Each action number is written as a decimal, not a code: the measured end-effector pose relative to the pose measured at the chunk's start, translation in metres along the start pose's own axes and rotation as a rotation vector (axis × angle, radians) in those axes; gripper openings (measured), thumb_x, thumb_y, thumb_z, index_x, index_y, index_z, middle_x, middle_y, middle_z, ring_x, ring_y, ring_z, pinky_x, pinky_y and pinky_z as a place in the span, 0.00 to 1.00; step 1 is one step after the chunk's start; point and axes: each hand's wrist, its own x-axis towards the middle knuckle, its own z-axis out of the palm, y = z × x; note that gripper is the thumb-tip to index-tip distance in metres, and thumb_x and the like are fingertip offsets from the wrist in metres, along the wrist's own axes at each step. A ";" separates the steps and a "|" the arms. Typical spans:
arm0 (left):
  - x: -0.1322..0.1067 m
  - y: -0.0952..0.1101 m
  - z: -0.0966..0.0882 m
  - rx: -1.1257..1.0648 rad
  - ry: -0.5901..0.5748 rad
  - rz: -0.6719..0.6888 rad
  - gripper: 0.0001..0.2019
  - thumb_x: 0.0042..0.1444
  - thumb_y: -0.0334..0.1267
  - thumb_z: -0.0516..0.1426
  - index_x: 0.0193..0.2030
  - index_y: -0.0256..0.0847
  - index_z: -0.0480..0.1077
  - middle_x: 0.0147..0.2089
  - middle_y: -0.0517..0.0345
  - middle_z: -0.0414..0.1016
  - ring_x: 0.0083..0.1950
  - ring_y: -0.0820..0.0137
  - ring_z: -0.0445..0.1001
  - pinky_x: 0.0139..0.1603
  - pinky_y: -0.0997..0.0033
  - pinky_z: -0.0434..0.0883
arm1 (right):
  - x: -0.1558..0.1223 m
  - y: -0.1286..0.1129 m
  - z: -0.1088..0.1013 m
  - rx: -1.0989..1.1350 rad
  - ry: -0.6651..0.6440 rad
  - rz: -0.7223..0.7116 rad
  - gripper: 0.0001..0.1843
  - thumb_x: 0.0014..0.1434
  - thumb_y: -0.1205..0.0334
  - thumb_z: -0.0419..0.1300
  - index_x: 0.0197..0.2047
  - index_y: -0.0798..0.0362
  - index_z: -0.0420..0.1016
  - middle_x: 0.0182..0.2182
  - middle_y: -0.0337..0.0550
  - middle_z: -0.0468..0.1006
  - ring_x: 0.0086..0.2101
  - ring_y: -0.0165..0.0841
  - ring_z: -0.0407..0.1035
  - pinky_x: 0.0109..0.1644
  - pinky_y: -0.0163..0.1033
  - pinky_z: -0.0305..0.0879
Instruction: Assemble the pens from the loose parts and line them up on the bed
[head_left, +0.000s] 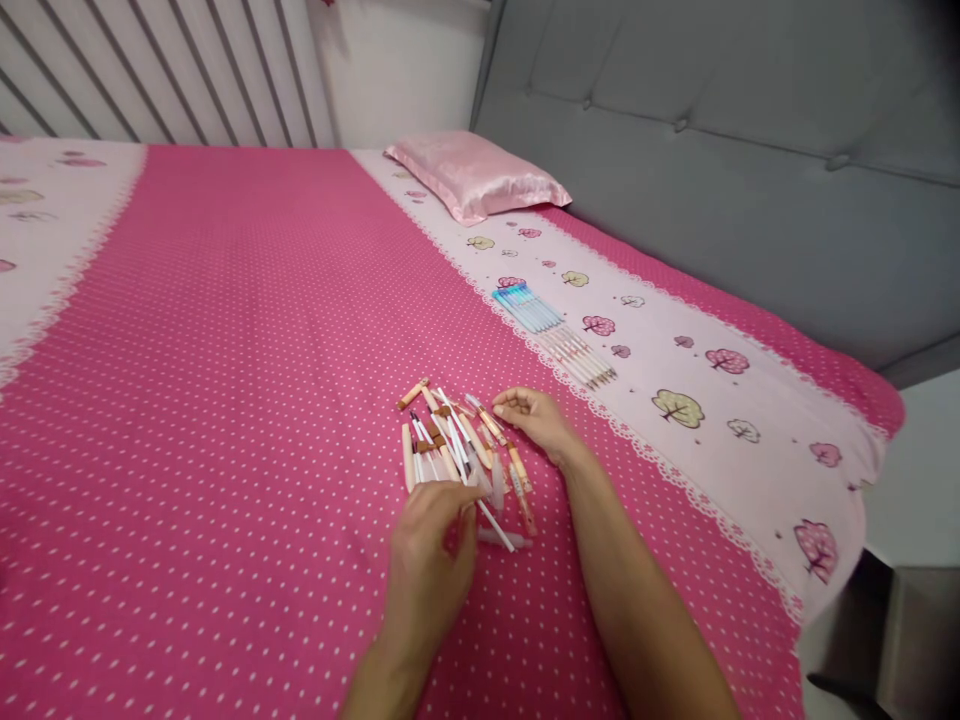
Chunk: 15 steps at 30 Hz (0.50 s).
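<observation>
A bedspread [225,330] in dotted deep pink, crossed by pale bands printed with small trees and edged in a lace pattern, covers the wide bed, and a shiny light-pink pillow [480,172] lies at its far right side. A grey padded headboard [720,150] with a row of buttons stands along the right, while a pale wall [405,90] and a whitish panel with dark slanting stripes [165,70] close the far side. Soft, even light falls over a pale floor [919,470] at right.
</observation>
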 end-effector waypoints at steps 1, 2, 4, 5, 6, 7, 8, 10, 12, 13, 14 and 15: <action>0.000 0.001 0.001 -0.016 -0.065 0.047 0.14 0.51 0.21 0.52 0.39 0.40 0.72 0.36 0.56 0.75 0.40 0.69 0.71 0.39 0.69 0.70 | 0.000 0.000 0.000 0.003 -0.002 -0.003 0.13 0.43 0.56 0.66 0.31 0.54 0.72 0.27 0.39 0.75 0.29 0.28 0.68 0.38 0.37 0.63; 0.000 0.002 0.002 -0.017 -0.127 0.081 0.16 0.49 0.19 0.51 0.37 0.41 0.73 0.36 0.56 0.74 0.41 0.69 0.70 0.39 0.68 0.70 | 0.000 0.000 0.000 0.004 -0.003 -0.004 0.13 0.43 0.56 0.66 0.31 0.54 0.72 0.27 0.39 0.75 0.29 0.28 0.68 0.38 0.37 0.64; -0.001 0.004 0.002 0.010 -0.221 0.110 0.19 0.44 0.16 0.49 0.33 0.42 0.73 0.36 0.57 0.73 0.42 0.67 0.68 0.40 0.67 0.69 | 0.000 0.001 -0.001 0.000 0.001 -0.006 0.14 0.43 0.56 0.66 0.31 0.54 0.72 0.27 0.39 0.75 0.29 0.29 0.68 0.39 0.37 0.64; -0.001 0.006 0.002 0.032 -0.249 0.111 0.19 0.42 0.15 0.49 0.31 0.41 0.73 0.36 0.57 0.73 0.42 0.66 0.68 0.40 0.66 0.68 | 0.000 0.001 -0.001 -0.004 0.002 -0.007 0.14 0.43 0.55 0.66 0.31 0.54 0.72 0.27 0.39 0.75 0.29 0.29 0.68 0.39 0.37 0.64; -0.001 0.007 0.002 0.058 -0.269 0.104 0.18 0.40 0.15 0.49 0.30 0.41 0.72 0.35 0.56 0.72 0.42 0.66 0.67 0.41 0.65 0.67 | 0.000 0.001 -0.001 -0.008 0.003 -0.008 0.14 0.43 0.55 0.66 0.31 0.54 0.72 0.27 0.39 0.75 0.29 0.29 0.68 0.39 0.37 0.64; -0.001 0.009 0.001 0.085 -0.282 0.093 0.17 0.40 0.16 0.50 0.29 0.40 0.72 0.35 0.56 0.71 0.42 0.65 0.66 0.41 0.64 0.67 | 0.000 0.000 -0.001 -0.013 0.002 -0.008 0.14 0.43 0.55 0.66 0.31 0.54 0.72 0.28 0.39 0.75 0.29 0.29 0.68 0.39 0.37 0.63; -0.001 0.010 0.001 0.112 -0.290 0.082 0.16 0.39 0.16 0.50 0.28 0.39 0.71 0.34 0.55 0.69 0.42 0.64 0.66 0.41 0.63 0.67 | 0.000 0.000 -0.001 -0.018 0.001 -0.006 0.14 0.43 0.55 0.66 0.31 0.54 0.72 0.28 0.39 0.75 0.29 0.29 0.68 0.39 0.37 0.63; -0.001 0.012 0.000 0.159 -0.306 0.066 0.14 0.41 0.18 0.51 0.28 0.39 0.71 0.34 0.54 0.68 0.42 0.63 0.64 0.42 0.61 0.66 | 0.000 0.000 -0.001 -0.024 -0.001 -0.001 0.14 0.43 0.55 0.66 0.31 0.54 0.73 0.28 0.39 0.75 0.29 0.29 0.68 0.39 0.37 0.63; -0.001 0.012 0.000 0.196 -0.309 0.056 0.14 0.42 0.19 0.51 0.30 0.39 0.71 0.34 0.53 0.68 0.43 0.63 0.64 0.44 0.59 0.66 | 0.000 0.000 -0.001 -0.023 0.001 0.001 0.14 0.43 0.55 0.66 0.31 0.54 0.73 0.28 0.39 0.75 0.30 0.29 0.68 0.38 0.37 0.63; 0.000 0.011 0.000 0.212 -0.300 0.052 0.14 0.43 0.19 0.51 0.31 0.39 0.71 0.35 0.53 0.68 0.44 0.62 0.63 0.45 0.58 0.65 | 0.000 0.000 -0.001 -0.021 0.002 0.000 0.14 0.43 0.55 0.66 0.31 0.54 0.73 0.28 0.39 0.75 0.29 0.29 0.68 0.38 0.37 0.63; 0.000 0.011 0.000 0.224 -0.285 0.050 0.14 0.44 0.19 0.51 0.32 0.39 0.72 0.35 0.53 0.68 0.45 0.62 0.63 0.47 0.57 0.65 | 0.000 0.000 -0.001 -0.020 0.001 -0.003 0.14 0.43 0.55 0.66 0.31 0.54 0.73 0.28 0.39 0.75 0.29 0.29 0.68 0.38 0.37 0.63; 0.000 0.010 0.001 0.234 -0.269 0.050 0.15 0.44 0.19 0.51 0.33 0.39 0.72 0.36 0.53 0.68 0.47 0.61 0.62 0.48 0.56 0.64 | 0.000 0.000 -0.001 -0.019 -0.002 -0.006 0.14 0.43 0.55 0.66 0.31 0.54 0.73 0.28 0.39 0.75 0.29 0.29 0.68 0.38 0.37 0.63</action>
